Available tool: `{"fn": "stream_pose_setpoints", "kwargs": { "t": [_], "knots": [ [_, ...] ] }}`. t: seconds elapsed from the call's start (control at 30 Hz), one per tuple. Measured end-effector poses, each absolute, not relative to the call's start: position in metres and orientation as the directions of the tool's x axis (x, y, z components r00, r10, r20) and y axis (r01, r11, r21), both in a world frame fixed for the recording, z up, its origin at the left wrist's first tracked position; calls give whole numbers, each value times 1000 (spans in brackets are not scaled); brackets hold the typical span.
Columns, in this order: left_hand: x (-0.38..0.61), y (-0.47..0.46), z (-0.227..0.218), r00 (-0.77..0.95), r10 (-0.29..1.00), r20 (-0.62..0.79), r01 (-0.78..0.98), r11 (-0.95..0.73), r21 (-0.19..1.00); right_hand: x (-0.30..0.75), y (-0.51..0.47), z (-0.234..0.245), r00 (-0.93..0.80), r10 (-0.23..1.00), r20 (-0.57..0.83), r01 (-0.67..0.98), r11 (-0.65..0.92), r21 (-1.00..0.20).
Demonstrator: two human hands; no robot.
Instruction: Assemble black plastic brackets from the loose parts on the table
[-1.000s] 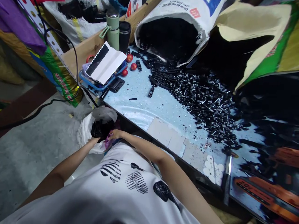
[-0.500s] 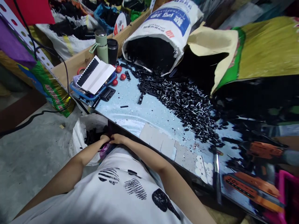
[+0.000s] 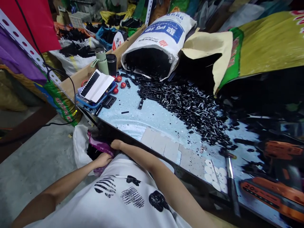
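A crumpled purple plastic bag [image 3: 101, 145] hangs below the table's near edge, at the mouth of a white woven sack [image 3: 79, 144]. Dark contents show beside the purple plastic, but I cannot make out what they are. My left hand [image 3: 104, 159] is closed on the near side of the bag. My right hand [image 3: 116, 144] is closed at the bag's right edge, close to the table's underside. The fingertips of both hands are partly hidden.
On the blue tabletop [image 3: 133, 115] lies a heap of black parts with metal pins [image 3: 190, 104], spilling from a white sack [image 3: 163, 38]. An orange cordless drill [image 3: 273, 193] and a hammer [image 3: 230, 174] lie right. A green bottle [image 3: 102, 61] stands at the far left corner.
The purple bag has been raised and spread over the white sack's opening. My hands have moved apart, the left one toward my body. The camera view has shifted slightly.
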State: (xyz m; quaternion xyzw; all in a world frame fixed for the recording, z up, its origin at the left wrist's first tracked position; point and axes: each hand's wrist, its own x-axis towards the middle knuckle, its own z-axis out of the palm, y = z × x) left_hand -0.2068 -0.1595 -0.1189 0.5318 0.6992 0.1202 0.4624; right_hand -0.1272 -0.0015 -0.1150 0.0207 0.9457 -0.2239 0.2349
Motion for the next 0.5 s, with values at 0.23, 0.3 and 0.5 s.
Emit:
{"fn": "stream_pose_setpoints", "kwargs": {
  "t": [0.23, 0.3, 0.5],
  "knots": [
    [-190, -152, -78, 27, 924, -381, 704, 253, 664, -139, -16, -82, -917, -198, -346, 6, 860, -510],
    [-189, -149, -68, 25, 943, -332, 727, 211, 654, -143, -17, -77, -908, -151, -391, 84, 848, -523],
    [-207, -181, -62, -92, 908, -409, 658, 364, 660, -103, 7, -79, -929, 53, -366, 288, 725, -626]
  ]
}}
